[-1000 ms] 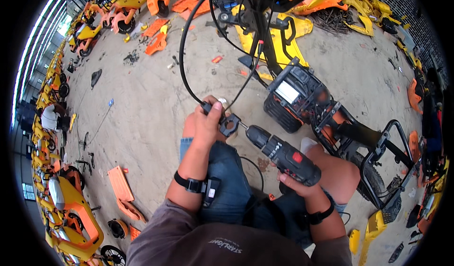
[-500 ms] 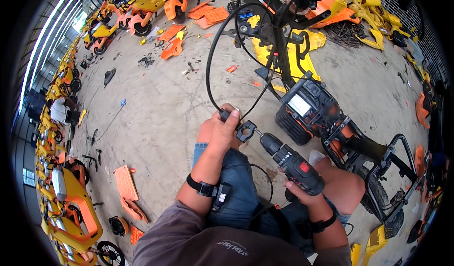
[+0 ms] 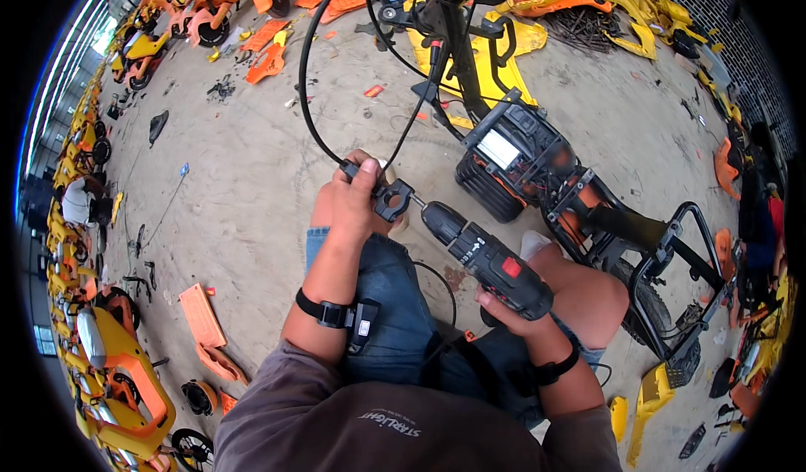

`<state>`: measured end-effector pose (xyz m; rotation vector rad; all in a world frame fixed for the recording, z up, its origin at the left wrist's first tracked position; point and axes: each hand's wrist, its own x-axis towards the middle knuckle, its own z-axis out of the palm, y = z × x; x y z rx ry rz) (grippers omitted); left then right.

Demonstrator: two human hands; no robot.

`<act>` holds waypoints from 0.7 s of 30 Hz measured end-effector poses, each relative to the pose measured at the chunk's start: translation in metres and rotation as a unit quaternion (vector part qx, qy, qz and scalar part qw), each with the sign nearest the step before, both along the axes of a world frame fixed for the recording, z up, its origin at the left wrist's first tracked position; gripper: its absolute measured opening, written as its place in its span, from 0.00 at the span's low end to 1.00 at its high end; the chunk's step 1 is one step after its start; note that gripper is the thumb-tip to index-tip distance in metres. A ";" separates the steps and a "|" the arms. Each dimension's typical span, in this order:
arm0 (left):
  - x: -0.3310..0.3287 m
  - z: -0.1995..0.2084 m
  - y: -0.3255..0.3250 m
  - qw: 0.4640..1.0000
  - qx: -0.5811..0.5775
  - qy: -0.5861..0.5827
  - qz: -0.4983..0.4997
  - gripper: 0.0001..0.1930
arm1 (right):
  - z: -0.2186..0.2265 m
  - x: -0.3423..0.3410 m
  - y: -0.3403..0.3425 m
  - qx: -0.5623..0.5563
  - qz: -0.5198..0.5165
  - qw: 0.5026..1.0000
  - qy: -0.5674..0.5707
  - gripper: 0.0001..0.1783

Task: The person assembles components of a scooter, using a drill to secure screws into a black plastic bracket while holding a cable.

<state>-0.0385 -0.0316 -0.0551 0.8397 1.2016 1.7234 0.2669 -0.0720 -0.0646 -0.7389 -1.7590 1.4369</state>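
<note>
My left hand is closed around a black clamp fitting with a half-round notch; a black cable loops up from it toward the stripped scooter frame. My right hand grips the handle of a black cordless drill with a red patch. The drill lies tilted, its chuck toward the left, and the bit meets the side of the clamp near a screw spot. My fingers hide part of the clamp and most of the drill handle.
The frame's black electronics box and rear rack stand to my right. Yellow panels lie beyond. Orange panels lie at left, beside rows of yellow scooters. Loose parts litter the concrete floor.
The whole view has shifted, so the scene and both hands appear farther left and slightly higher. Both grips look the same, and the drill bit stays at the clamp.
</note>
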 end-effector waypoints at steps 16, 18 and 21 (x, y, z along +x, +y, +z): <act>-0.025 -0.006 -0.004 0.982 -0.032 0.183 -0.034 0.20 | 0.017 -0.008 0.003 -0.227 0.067 0.968 0.085 0.23; -0.023 -0.004 -0.006 0.982 -0.041 0.184 -0.029 0.20 | 0.022 -0.008 0.004 -0.301 0.085 0.942 0.120 0.25; -0.011 0.011 -0.006 0.985 -0.033 0.169 -0.028 0.19 | 0.016 -0.003 0.006 -0.319 0.097 0.935 0.119 0.27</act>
